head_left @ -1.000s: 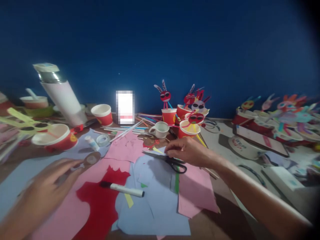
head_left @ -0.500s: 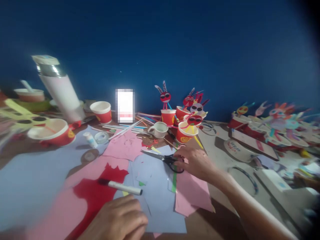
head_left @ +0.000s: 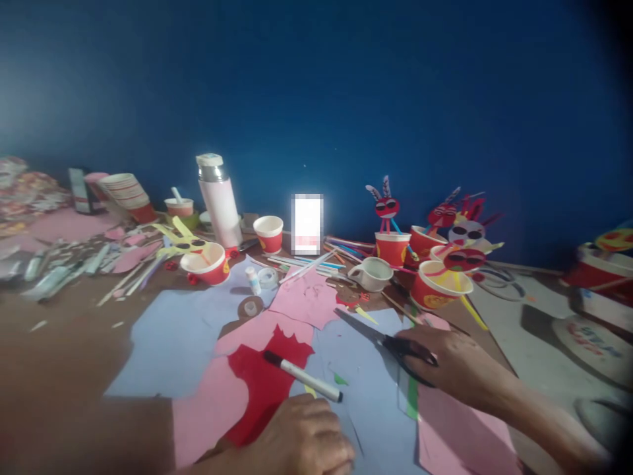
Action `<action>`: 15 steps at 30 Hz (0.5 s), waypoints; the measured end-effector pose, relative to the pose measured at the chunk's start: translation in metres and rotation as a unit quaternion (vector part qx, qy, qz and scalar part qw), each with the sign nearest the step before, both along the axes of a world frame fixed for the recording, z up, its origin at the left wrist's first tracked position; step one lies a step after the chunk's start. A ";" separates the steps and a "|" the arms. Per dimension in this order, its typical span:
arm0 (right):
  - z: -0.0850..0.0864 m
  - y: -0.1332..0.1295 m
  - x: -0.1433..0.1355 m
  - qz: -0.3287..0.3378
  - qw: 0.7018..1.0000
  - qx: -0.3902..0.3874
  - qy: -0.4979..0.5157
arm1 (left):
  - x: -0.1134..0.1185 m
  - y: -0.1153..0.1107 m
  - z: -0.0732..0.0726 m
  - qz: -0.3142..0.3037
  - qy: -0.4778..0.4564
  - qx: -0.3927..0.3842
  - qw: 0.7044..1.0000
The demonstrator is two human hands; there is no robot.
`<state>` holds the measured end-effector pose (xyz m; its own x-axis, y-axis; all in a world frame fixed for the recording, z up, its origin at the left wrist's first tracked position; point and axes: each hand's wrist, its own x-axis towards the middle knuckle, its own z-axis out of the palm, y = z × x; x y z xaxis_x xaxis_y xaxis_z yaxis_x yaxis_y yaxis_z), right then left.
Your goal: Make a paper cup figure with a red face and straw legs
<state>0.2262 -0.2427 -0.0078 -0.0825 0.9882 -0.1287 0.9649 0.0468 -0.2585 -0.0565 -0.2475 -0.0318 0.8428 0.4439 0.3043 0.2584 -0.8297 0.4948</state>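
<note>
Right hand point(head_left: 457, 369) lies on the black handles of the scissors point(head_left: 386, 342), fingers curled over the loops; the blades point up-left, closed or nearly so, flat on pale blue paper point(head_left: 366, 396). Whether the fingers sit inside the loops cannot be told. Left hand point(head_left: 301, 439) at the bottom edge, fingers loosely curled, pressing down on the paper near the red paper piece point(head_left: 257, 386); not clear if it pinches anything. A marker point(head_left: 302, 377) with a black cap lies just above the left hand, across the red piece and the blue sheet, apart from both hands. Pink paper point(head_left: 457, 435) lies under the right wrist, more pink sheets further back. A green strip point(head_left: 412, 399) shows beside the scissors.

Behind, on the brown surface point(head_left: 59, 356): a white mug point(head_left: 372, 273), red paper cups with sunglasses-face cutouts point(head_left: 438, 280), a plain red cup point(head_left: 270, 234), a white-and-steel flask point(head_left: 218, 201), a glue bottle point(head_left: 253, 280), a tape roll point(head_left: 268, 277), loose straws point(head_left: 306, 264). Blue wall point(head_left: 316, 86) at the back. Left side blurred, scraps and a cup stack point(head_left: 126, 191).
</note>
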 end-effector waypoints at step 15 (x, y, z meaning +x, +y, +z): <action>0.039 -0.023 -0.029 0.074 0.940 -0.146 0.300 | -0.024 0.019 0.026 0.219 -0.170 0.024 0.961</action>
<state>0.1969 -0.2661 0.0314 -0.3602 0.8898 -0.2801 0.6303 0.0107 -0.7763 -0.0807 -0.2289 -0.0060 0.4271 0.7117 0.5577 0.4181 -0.7023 0.5761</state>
